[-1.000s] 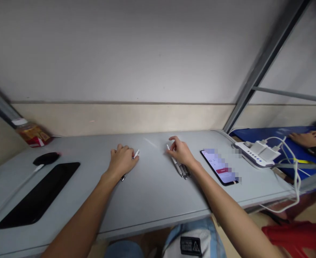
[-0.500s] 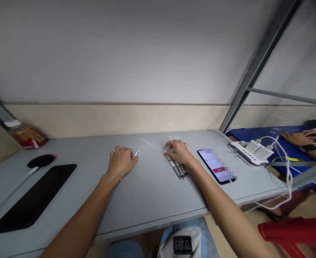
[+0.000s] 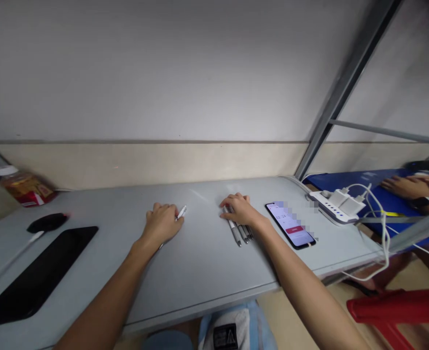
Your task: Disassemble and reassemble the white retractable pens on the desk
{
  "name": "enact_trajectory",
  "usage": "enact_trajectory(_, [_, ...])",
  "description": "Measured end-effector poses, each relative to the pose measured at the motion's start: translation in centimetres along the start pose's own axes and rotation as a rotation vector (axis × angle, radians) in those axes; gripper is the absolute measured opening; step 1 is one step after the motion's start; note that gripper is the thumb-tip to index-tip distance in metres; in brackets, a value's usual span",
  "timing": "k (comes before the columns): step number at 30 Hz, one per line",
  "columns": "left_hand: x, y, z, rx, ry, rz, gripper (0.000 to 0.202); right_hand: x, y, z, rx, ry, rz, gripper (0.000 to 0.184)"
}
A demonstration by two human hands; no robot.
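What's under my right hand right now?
Under your right hand are several pens, lying side by side on the grey table. Their tapered ends stick out toward you. The hand covers much of the rest, so I can't give an exact count.

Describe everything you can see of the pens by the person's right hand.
The pens are slim, with pale, plastic-looking barrels, darker grey grips and shiny tips. At least three lie flat, roughly side by side, on the grey table, tips toward its near edge. The right hand covers their far ends; its fingers seem to touch the leftmost. The exact count is hidden.
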State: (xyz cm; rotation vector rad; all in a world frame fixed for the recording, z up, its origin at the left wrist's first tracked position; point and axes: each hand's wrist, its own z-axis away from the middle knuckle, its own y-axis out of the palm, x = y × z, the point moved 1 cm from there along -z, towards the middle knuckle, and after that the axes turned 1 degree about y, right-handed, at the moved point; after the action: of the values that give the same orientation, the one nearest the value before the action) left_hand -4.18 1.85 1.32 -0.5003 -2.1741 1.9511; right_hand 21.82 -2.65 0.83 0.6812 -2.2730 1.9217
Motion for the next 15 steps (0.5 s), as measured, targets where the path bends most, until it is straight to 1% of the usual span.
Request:
enact_trajectory(10, [-0.7, 0.3, 0.2, -0.006, -0.003, 0.026, 0.027, 0.0, 0.4, -0.1, -0.031, 0.005, 0.007, 0.021])
enact_trajectory(15, [-2.0, 0.8, 0.6, -0.057, 0.055, -0.014, 0.023, 0.3, 0.3, -0.1, -0.028, 0.038, 0.032, 0.018])
